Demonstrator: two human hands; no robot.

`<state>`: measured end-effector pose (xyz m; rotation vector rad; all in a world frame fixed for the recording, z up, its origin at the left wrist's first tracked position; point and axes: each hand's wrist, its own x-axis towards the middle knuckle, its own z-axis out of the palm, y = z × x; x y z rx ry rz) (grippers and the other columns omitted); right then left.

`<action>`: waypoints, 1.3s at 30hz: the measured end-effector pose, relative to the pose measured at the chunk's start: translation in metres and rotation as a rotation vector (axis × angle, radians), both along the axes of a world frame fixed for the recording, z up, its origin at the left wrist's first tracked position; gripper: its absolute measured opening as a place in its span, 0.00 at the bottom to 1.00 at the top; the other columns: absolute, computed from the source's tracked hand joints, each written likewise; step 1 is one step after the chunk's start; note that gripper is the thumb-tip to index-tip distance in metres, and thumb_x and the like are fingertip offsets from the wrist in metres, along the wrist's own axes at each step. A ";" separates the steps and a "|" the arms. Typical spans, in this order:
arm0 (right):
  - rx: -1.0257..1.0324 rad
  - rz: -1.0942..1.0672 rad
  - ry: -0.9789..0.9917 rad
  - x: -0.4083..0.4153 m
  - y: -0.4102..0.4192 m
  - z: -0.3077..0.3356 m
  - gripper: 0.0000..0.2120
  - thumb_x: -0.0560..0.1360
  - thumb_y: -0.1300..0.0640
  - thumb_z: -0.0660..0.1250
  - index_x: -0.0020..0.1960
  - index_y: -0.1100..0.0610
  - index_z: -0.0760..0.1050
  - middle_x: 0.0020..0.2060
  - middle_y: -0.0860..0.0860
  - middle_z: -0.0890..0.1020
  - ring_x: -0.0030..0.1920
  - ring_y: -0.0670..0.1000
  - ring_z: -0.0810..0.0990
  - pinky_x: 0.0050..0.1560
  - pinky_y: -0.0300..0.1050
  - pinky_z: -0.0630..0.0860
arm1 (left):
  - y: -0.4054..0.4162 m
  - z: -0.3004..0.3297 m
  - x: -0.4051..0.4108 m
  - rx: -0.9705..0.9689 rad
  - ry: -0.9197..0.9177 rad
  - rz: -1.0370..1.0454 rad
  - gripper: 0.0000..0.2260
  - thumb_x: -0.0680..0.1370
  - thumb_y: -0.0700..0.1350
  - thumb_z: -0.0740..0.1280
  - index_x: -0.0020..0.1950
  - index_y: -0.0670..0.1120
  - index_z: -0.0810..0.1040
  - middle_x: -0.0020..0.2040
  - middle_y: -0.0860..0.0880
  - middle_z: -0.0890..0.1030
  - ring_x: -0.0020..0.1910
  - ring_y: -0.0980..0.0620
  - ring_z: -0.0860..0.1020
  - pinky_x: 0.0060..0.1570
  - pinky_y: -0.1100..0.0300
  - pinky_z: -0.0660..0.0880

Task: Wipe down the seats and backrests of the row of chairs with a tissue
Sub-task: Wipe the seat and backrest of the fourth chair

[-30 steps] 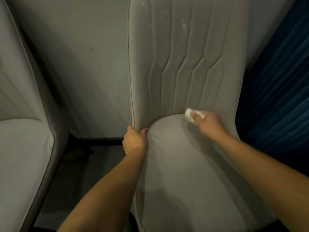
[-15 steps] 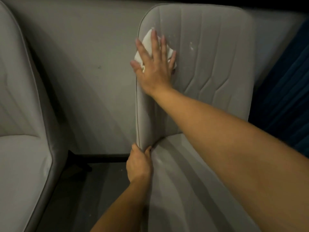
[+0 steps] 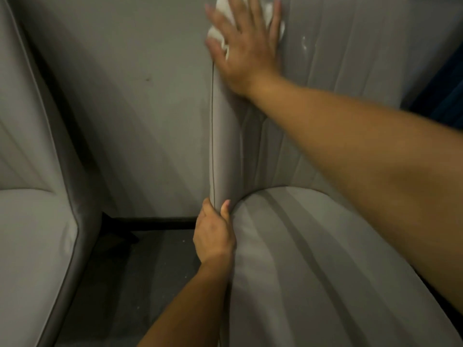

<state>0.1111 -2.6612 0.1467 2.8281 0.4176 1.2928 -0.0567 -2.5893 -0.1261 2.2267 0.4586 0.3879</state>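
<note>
Right grip (image 3: 246, 50): fingers spread flat, palm pressing one white tissue (image 3: 217, 36) against the upper left part of the backrest (image 3: 350, 83); tissue bunched, showing between and beside the fingers; left grip (image 3: 214, 235): closed around the backrest's lower left edge where it meets the seat (image 3: 288, 259), thumb on the front face; chairs: two grey upholstered, the second chair (image 3: 32, 234) at left, apart; wall (image 3: 130, 96) behind; dark floor (image 3: 140, 271) between.
</note>
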 end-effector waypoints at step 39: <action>0.197 0.153 -0.077 -0.006 -0.035 -0.057 0.27 0.80 0.43 0.57 0.77 0.47 0.64 0.79 0.56 0.59 0.79 0.62 0.53 0.74 0.70 0.47 | -0.003 0.005 -0.001 0.066 0.108 0.017 0.28 0.78 0.66 0.51 0.66 0.46 0.70 0.60 0.43 0.79 0.56 0.39 0.77 0.50 0.46 0.74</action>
